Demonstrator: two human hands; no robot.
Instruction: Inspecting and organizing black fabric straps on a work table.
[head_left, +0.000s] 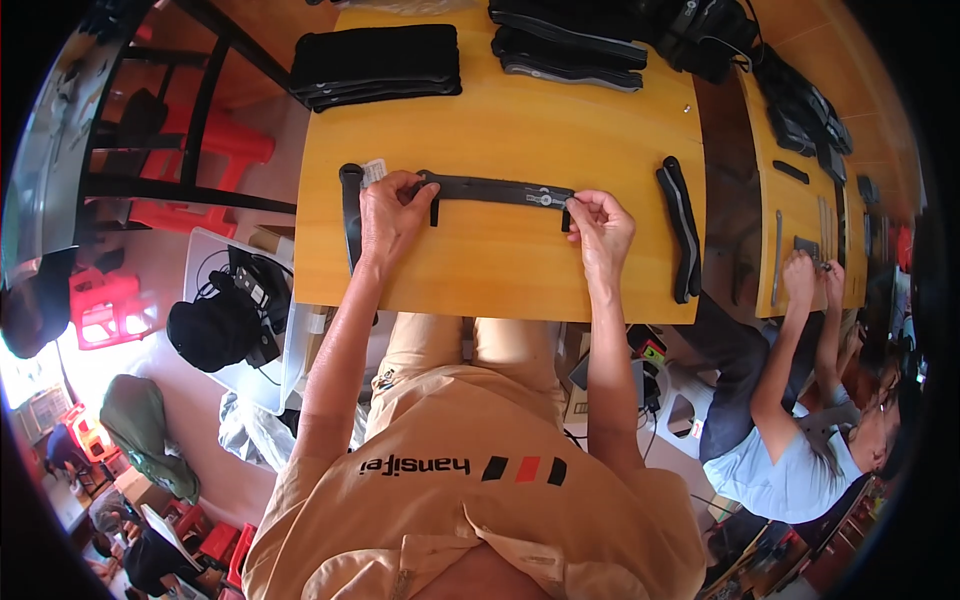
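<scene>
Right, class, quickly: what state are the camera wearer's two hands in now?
Left hand: closed, pinching the left end of the dark strap.
Right hand: closed, pinching at the same strap's right end.

On the table (480,265), around the strap (490,188), 1 stack (380,62) lay at 11 o'clock, another stack (562,54) at 1, 1 band (680,230) at 3, another band (351,208) at 9.

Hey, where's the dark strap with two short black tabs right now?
In the upper middle of the head view, the strap spans from the left hand to the right hand, over the yellow table.
</scene>
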